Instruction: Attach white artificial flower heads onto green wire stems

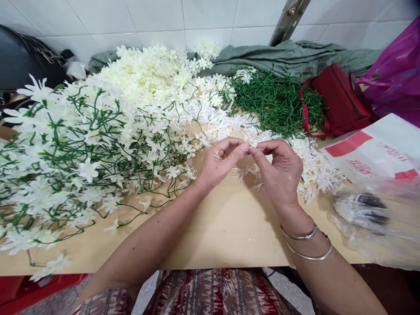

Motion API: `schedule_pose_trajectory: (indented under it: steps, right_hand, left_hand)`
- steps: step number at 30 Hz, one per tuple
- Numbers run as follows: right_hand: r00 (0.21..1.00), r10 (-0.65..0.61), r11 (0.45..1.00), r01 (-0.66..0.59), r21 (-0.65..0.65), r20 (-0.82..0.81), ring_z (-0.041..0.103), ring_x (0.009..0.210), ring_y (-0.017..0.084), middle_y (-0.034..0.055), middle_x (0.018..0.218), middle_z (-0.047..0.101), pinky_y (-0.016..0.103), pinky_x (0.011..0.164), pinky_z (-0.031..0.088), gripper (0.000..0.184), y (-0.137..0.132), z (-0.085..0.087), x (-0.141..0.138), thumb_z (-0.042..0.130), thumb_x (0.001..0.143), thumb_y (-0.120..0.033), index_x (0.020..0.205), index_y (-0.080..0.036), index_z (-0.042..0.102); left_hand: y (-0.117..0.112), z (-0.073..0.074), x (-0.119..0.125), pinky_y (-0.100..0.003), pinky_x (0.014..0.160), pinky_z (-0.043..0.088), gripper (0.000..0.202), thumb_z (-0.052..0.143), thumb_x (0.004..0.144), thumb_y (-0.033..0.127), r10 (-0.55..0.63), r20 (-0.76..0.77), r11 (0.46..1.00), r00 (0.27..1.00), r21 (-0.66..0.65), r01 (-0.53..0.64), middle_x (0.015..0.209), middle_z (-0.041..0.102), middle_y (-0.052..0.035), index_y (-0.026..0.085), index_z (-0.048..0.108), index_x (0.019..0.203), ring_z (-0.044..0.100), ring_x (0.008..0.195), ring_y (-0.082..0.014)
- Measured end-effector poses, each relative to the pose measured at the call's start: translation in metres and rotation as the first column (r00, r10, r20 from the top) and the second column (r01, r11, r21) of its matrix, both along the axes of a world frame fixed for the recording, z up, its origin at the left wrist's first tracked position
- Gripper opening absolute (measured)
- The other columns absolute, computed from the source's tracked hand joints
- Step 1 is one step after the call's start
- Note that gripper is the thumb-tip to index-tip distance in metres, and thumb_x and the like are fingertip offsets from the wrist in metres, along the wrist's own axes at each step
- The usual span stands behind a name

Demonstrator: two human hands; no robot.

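Note:
Both hands meet above the middle of the table. My left hand (220, 160) is closed in a pinch, its thumb and fingertips on a small white flower piece (253, 145). From the other side my right hand (280, 173) pinches the same piece; fingertips hide most of it. Beneath and behind the hands lie white stamen sprigs (226, 120), with more of them (316, 168) right of my right hand. Left of my left hand rises a big heap of white artificial flowers on green stems (98, 127). Behind it are loose cream-white blossoms (147, 72).
Green plastic stems (272, 98) are piled at the back, beside a red bag (341, 103) and a purple plastic bag (397, 74). A white-and-red paper bag (377, 144) and clear plastic wrap (400, 223) lie on the right. Back left stands a black bag (26, 59).

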State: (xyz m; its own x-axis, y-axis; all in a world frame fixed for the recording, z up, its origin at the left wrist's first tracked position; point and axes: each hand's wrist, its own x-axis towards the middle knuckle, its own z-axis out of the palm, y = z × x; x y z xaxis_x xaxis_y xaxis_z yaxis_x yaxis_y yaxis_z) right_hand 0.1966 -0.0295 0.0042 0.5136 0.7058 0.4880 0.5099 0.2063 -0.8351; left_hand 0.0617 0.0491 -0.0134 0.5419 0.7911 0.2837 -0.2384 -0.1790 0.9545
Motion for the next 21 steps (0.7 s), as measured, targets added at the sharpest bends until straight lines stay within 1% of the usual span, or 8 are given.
schedule_pose_trajectory:
  steps: [4,7,10,12,14,16,18,21]
  right_hand:
    - [0.995,-0.1,0.977,0.097,0.189,0.005,0.07,0.099,0.025,0.0045,0.1,0.072,0.043,0.089,0.054,0.012,-0.001,0.012,0.014,0.08,0.089,-0.029,0.087,-0.026,0.069]
    - [0.97,-0.21,0.937,0.235,0.259,-0.121,0.072,0.084,0.024,0.0031,0.086,0.067,0.042,0.082,0.056,0.019,-0.004,0.026,0.028,0.081,0.089,-0.029,0.086,-0.028,0.063]
    - [0.953,-0.285,0.902,0.304,0.307,-0.107,0.071,0.079,0.023,0.0038,0.083,0.064,0.04,0.077,0.056,0.025,-0.007,0.035,0.04,0.081,0.09,-0.031,0.083,-0.028,0.057]
    - [0.943,-0.32,0.89,0.332,0.312,-0.09,0.07,0.077,0.022,0.0028,0.081,0.063,0.038,0.075,0.056,0.027,-0.007,0.036,0.044,0.08,0.09,-0.035,0.083,-0.028,0.055]
    - [0.937,-0.339,0.881,0.347,0.322,-0.083,0.069,0.075,0.02,0.0001,0.081,0.061,0.037,0.075,0.056,0.028,-0.006,0.034,0.044,0.08,0.09,-0.04,0.084,-0.028,0.055]
    - [0.942,-0.324,0.884,0.334,0.326,-0.087,0.068,0.076,0.02,-0.0016,0.081,0.061,0.038,0.077,0.055,0.028,-0.005,0.03,0.043,0.08,0.089,-0.044,0.086,-0.028,0.057]
    - [0.955,-0.286,0.906,0.298,0.302,-0.085,0.068,0.079,0.022,-0.0012,0.084,0.063,0.042,0.081,0.055,0.026,-0.004,0.026,0.042,0.08,0.089,-0.045,0.088,-0.029,0.059]
    - [0.965,-0.245,0.928,0.262,0.264,-0.097,0.068,0.083,0.024,-0.0006,0.087,0.063,0.045,0.085,0.055,0.024,-0.003,0.021,0.043,0.079,0.091,-0.045,0.09,-0.031,0.06]
  left_hand:
    - [-0.008,0.004,0.004,-0.037,0.098,0.063,0.03,0.063,0.105,0.048,0.047,-0.027,0.997,0.999,0.061,-0.046,0.111,0.079,-0.0092,0.02,0.067,0.111,0.078,0.102,-0.0204]
    - [-0.015,0.007,0.011,-0.037,0.098,0.061,0.015,0.062,0.106,0.032,0.103,-0.145,0.961,0.984,0.271,-0.06,0.111,0.079,-0.0091,0.019,0.068,0.11,0.076,0.101,-0.0208]
    - [-0.023,0.007,0.024,-0.035,0.093,0.061,0.011,0.061,0.105,0.023,0.108,-0.275,0.879,0.955,0.476,0.038,0.11,0.079,-0.0092,0.018,0.07,0.111,0.076,0.097,-0.0209]
    - [-0.029,0.008,0.034,-0.035,0.094,0.06,0.015,0.058,0.107,0.02,0.129,-0.387,0.765,0.913,0.625,0.157,0.117,0.078,-0.0096,0.017,0.071,0.114,0.075,0.101,-0.0214]
    - [-0.036,0.012,0.044,-0.036,0.096,0.057,0.02,0.055,0.108,0.016,0.181,-0.483,0.586,0.857,0.753,0.3,0.125,0.076,-0.0092,0.016,0.071,0.119,0.073,0.11,-0.0219]
    - [-0.042,0.017,0.055,-0.037,0.094,0.054,0.022,0.055,0.108,0.014,0.241,-0.541,0.389,0.806,0.814,0.431,0.126,0.076,-0.009,0.015,0.072,0.122,0.071,0.115,-0.023]
    - [-0.045,0.021,0.067,-0.039,0.091,0.051,0.02,0.056,0.107,0.013,0.282,-0.59,0.238,0.757,0.807,0.54,0.116,0.079,-0.0096,0.015,0.075,0.114,0.072,0.114,-0.0253]
    - [-0.041,0.024,0.079,-0.039,0.09,0.048,0.024,0.056,0.106,0.01,0.296,-0.638,0.157,0.711,0.767,0.622,0.098,0.08,-0.0088,0.015,0.078,0.098,0.074,0.103,-0.025]
